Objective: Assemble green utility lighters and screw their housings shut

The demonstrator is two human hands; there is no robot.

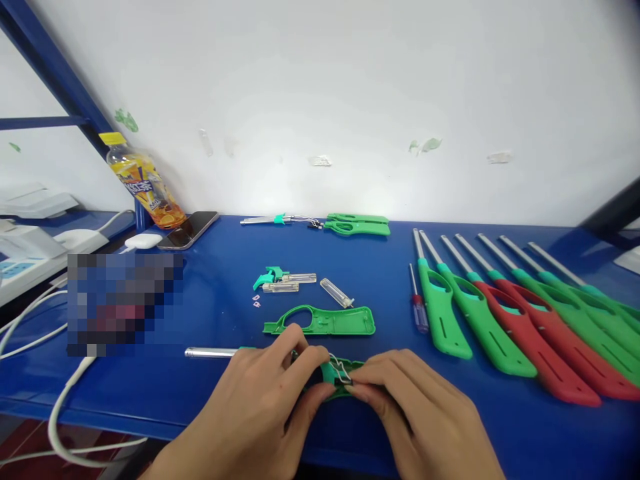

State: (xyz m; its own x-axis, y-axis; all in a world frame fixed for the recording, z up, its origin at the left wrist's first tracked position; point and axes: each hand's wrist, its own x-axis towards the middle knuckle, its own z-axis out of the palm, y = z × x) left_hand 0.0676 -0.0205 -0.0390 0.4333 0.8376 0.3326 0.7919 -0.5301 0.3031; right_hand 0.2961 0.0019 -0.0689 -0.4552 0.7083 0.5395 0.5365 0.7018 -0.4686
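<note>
Both my hands rest on the blue table point(210, 393) near its front edge. My left hand point(260, 393) is closed around a green lighter half-shell point(334, 373) whose silver metal tube point(210, 352) sticks out to the left. My right hand point(400, 393) pinches thin wires and a small part at the shell's right end. Just behind lies an empty green shell half point(325, 321). Further back are clear plastic fuel tanks point(336, 292) and a teal trigger part point(270, 275).
A row of finished green and red long lighters point(500, 320) fills the right side, with a small red screwdriver point(417, 303) beside them. At the back lie another opened lighter point(357, 225), a phone point(190, 229), a drink bottle point(145, 183) and white cables point(65, 400).
</note>
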